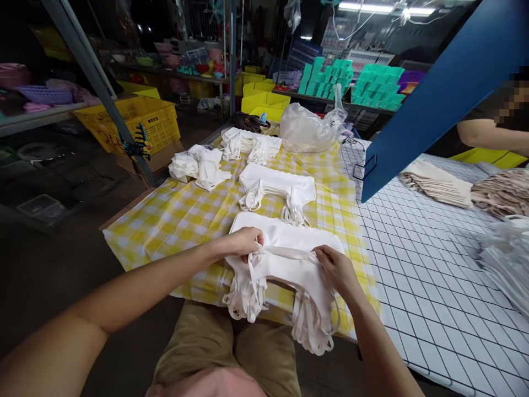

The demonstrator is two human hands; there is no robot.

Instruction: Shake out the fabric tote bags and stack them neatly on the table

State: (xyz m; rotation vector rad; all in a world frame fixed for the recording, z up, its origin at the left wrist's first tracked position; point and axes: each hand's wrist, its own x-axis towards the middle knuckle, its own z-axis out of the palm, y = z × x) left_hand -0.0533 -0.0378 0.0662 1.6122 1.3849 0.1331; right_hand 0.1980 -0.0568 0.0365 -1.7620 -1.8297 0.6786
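Right in front of me a stack of white strappy tops lies on the yellow checked cloth, its bundled straps hanging over the table's near edge. Over this stack, my left hand pinches one end of a white strappy top. My right hand grips the same top's other end, fingers closed. The held edge is stretched fairly straight between both hands. Beyond them sits a second pile of white tops, with another pile farther back. A crumpled heap of white fabric is at the left.
A clear plastic bag stands at the table's far end. A blue panel slants over the right side, beside a white grid-patterned table bearing beige fabric stacks. A yellow crate and metal post are left. Another person's arm shows at right.
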